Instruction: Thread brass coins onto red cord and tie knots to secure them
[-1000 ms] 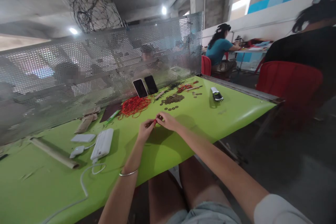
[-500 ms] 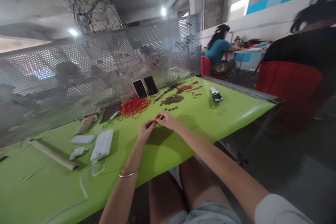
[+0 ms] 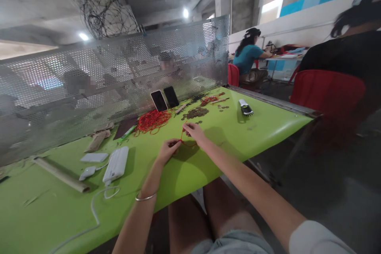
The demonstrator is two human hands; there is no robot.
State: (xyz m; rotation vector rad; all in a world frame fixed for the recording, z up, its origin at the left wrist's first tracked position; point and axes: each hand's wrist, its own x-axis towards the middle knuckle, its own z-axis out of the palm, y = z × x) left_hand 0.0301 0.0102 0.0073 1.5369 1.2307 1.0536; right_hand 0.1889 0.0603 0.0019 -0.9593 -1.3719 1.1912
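Observation:
A thin red cord (image 3: pixel 181 134) runs taut between my two hands over the green table (image 3: pixel 232 143). My left hand (image 3: pixel 169 149) pinches its lower part, where a small red bit shows at the fingertips. Higher and to the right, my right hand (image 3: pixel 193 131) grips the upper part, its fingers closed. A loose length of the cord curves below the right hand. Beyond the hands lie a heap of red cords (image 3: pixel 153 121) and a pile of dark round coins (image 3: pixel 197 112), with a few coins apart from it near my right hand.
Two phones (image 3: pixel 158 101) lean by the perforated metal screen (image 3: pixel 127 75). On the left are a white power bank (image 3: pixel 116 165) with a cable, a cardboard tube (image 3: pixel 61 174) and a green pen-like item (image 3: pixel 127 133). A silver-black device (image 3: pixel 245 107) stands right. Co-workers sit beyond the table's right edge.
My right hand has drawn away from the left, up and slightly right, stretching the red cord between them. The left hand has shifted slightly to the right.

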